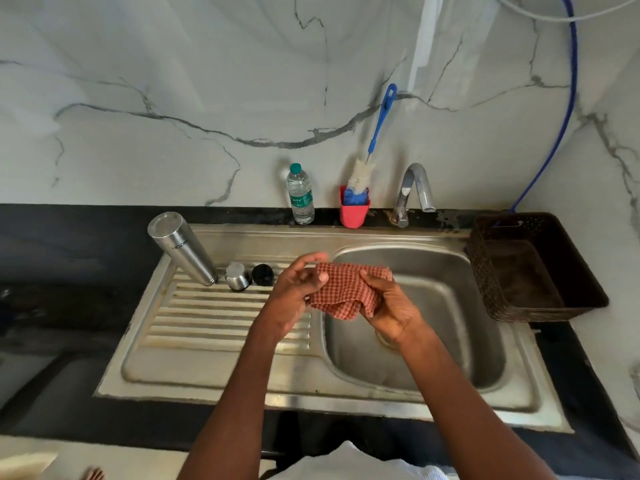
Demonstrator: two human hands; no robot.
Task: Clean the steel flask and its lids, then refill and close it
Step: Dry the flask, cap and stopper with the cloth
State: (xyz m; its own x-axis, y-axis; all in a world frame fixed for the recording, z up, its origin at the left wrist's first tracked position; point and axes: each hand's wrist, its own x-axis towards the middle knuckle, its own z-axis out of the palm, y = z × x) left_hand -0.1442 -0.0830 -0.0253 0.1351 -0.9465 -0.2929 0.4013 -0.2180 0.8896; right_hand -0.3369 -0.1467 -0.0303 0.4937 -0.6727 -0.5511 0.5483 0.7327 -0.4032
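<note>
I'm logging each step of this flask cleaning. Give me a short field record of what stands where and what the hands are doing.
flask: steel flask upside down on the ribbed drainboard
lids: steel cap and black inner lid beside the flask
cloth: red checked cloth, held over the sink's edge
left hand: grips the cloth
right hand: grips the cloth
refill source: plastic water bottle, capped, by the wall

My left hand (298, 296) and right hand (391, 306) are bare, forearms uncovered with no sleeves, rings or watch visible. A white garment (349, 462) covers my torso below.
</note>
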